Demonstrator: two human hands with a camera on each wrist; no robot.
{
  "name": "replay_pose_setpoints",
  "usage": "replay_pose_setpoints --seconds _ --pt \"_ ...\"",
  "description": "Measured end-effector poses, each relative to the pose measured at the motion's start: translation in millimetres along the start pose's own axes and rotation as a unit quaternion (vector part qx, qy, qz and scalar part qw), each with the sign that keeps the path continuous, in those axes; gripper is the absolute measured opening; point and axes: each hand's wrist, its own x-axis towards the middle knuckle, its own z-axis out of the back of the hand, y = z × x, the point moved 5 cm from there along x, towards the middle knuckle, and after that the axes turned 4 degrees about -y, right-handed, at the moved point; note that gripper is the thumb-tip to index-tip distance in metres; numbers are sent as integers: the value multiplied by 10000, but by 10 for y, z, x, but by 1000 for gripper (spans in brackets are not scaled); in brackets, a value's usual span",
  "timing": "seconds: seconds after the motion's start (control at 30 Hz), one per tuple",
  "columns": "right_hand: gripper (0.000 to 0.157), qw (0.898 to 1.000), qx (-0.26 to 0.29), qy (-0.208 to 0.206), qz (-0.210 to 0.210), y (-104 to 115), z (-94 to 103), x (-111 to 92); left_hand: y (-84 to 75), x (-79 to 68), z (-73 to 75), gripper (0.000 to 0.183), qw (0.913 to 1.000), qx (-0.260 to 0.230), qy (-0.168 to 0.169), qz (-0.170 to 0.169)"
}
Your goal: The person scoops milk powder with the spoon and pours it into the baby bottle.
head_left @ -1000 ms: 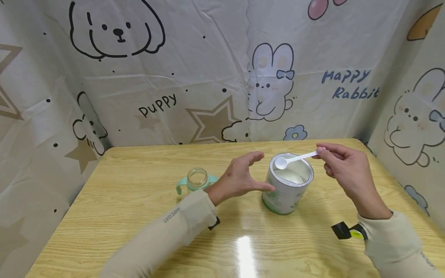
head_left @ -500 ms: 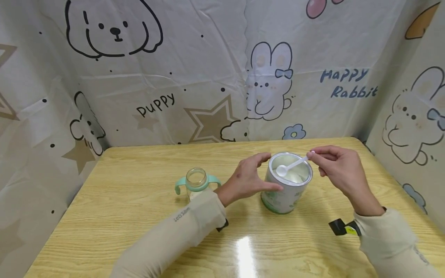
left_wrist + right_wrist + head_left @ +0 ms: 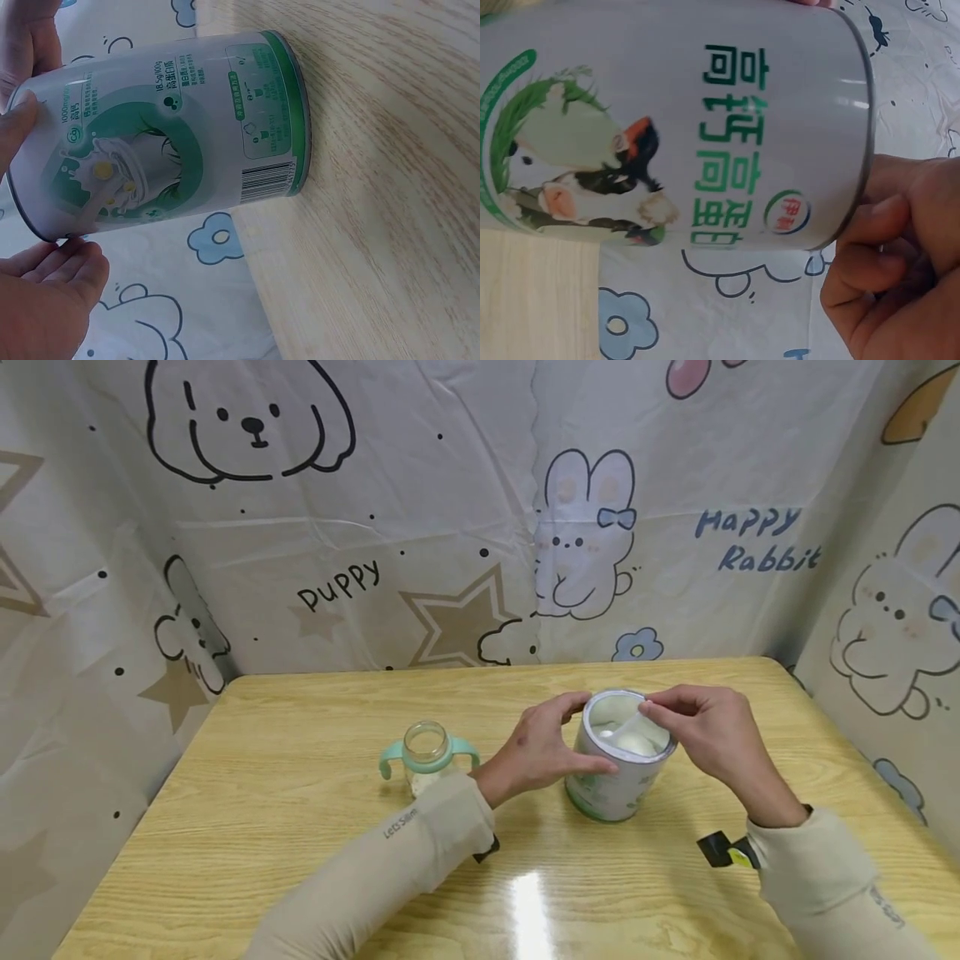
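A white and green milk powder can [image 3: 609, 789] stands upright without a lid on the right half of the table, pale powder [image 3: 634, 744] showing inside. My left hand [image 3: 536, 747] grips the can near its rim, thumb on the near side and fingers on the far side. In the left wrist view the thumb and fingertips lie against the printed can [image 3: 150, 142]. My right hand [image 3: 708, 731] pinches the handle of a white plastic scoop [image 3: 627, 723] over the right rim. The scoop's bowl is down in the can at the powder. In the right wrist view curled fingers [image 3: 870, 262] sit beside the rim.
A clear baby bottle with mint-green handles [image 3: 428, 766] stands open left of the can, partly hidden by my left sleeve, some pale powder inside. The wooden table [image 3: 300, 735] ends at a cartoon-printed cloth [image 3: 450, 527] hung behind and at both sides.
My right hand has moved left and down, taking the scoop from above the rim into the can. My left hand has moved right and closed in around the can.
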Motion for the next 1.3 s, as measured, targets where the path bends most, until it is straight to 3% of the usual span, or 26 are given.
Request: replay_pose_setpoints --seconds 0.27,0.6,0.93,1.3 --pt "22 9977 -257 623 26 111 -43 2 3 -3 -7 79 10000 16 -39 12" --pt "27 9933 102 1133 -188 120 -74 7 -6 -8 -7 79 10000 -13 -17 7" --pt "46 9926 361 648 -965 -104 68 -2 1 -6 -5 80 10000 -27 -34 9" --pt "47 9761 1315 145 -1722 -455 217 -15 6 -4 -6 80 10000 68 -48 8"
